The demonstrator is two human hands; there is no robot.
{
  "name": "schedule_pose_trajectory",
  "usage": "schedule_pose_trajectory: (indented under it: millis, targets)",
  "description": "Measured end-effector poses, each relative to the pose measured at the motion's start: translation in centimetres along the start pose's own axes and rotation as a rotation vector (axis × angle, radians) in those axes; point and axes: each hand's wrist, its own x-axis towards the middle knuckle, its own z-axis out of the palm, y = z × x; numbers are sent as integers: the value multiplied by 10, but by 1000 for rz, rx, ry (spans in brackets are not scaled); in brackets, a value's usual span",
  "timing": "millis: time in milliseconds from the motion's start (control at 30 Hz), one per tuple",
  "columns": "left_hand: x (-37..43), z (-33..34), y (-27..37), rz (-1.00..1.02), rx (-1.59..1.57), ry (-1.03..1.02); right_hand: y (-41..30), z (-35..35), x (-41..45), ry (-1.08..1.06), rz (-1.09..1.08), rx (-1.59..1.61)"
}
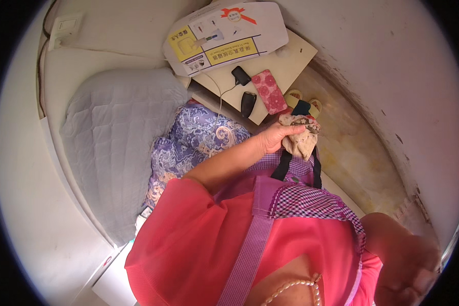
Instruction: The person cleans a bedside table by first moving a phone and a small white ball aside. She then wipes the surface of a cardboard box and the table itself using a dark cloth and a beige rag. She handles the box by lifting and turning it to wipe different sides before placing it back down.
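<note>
My left hand [277,137] is closed around a crumpled, cream-coloured cloth-like thing [300,143] with a brown patterned patch and some red on it. The thumb presses across its top. It is held over my lap, in front of the purple checked apron [310,202] and its black straps [282,165]. My right hand [415,275] is raised close to the camera at the lower right edge. It is blurred and dark, with the arm bent, so I cannot make out whether it holds anything.
Ahead, a pale tabletop [302,53] bears a printed cardboard box [229,46], a pink flowered phone case [269,91], a black charger-like block [241,75] and a black oval device [248,104]. Grey quilted fabric [114,145] and blue paisley fabric [206,130] lie left. Slippers [314,109] rest on the floor.
</note>
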Motion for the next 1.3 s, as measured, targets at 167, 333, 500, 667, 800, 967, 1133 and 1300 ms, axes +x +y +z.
schedule_pose_trajectory:
  millis: [167, 333, 500, 667, 800, 967, 1133, 1300]
  targets:
    - [10, -21, -29, -8, 53, -118, -36, 3, -137, 331, 854, 405]
    - [2, -56, -53, 178, 111, -169, -75, 82, -257, -510, 1048, 415]
    - [-31, -81, -94, 321, 237, -148, -139, 90, -311, -499, 1142, 576]
    - [-72, -83, -111, 229, 264, -426, -155, 70, -321, -374, 1373, 824]
    - [-92, -89, -110, 199, 679, -543, -163, 55, -339, -123, 1600, 1031]
    - [-67, -88, -83, 531, 1529, -78, -141, 49, -380, 351, 1742, 1244]
    - [1, -114, -47, 827, 1995, 423, -126, 32, -376, 517, 1608, 1595]
    - [54, -148, -44, 816, 2321, 682, -128, 30, -379, 540, 1599, 1627]
